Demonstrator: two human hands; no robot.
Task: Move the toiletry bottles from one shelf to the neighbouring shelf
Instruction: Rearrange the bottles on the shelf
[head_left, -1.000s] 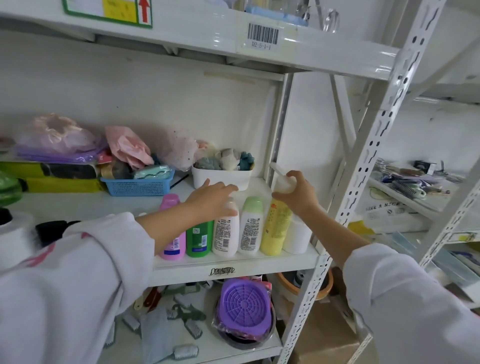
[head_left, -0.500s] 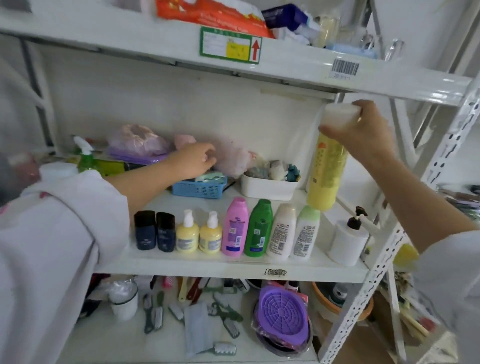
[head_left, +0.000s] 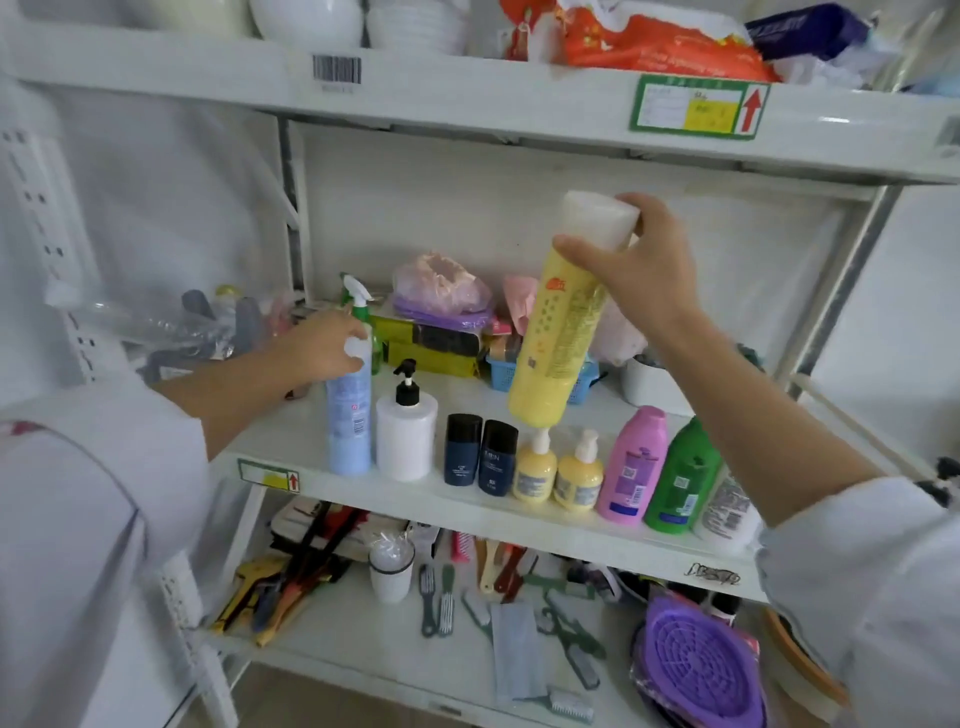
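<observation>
The tall yellow bottle (head_left: 558, 332) hangs in the air above the middle shelf (head_left: 322, 441). Its long axis is almost vertical, a little tilted, white cap up and bottom toward the small yellow pump bottles (head_left: 558, 473). The right hand (head_left: 641, 265) grips it around the cap. Its label has an orange logo; the writing is too small to read. The left hand (head_left: 324, 345) is closed on the top of a light blue bottle (head_left: 349, 421) standing at the left end of the row, beside a white pump bottle (head_left: 406, 434). One dark blue bottle (head_left: 497, 457) shows "MEN".

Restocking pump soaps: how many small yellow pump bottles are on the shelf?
2: small yellow pump bottles and, side by side in the front row. Others may be hidden.
</observation>
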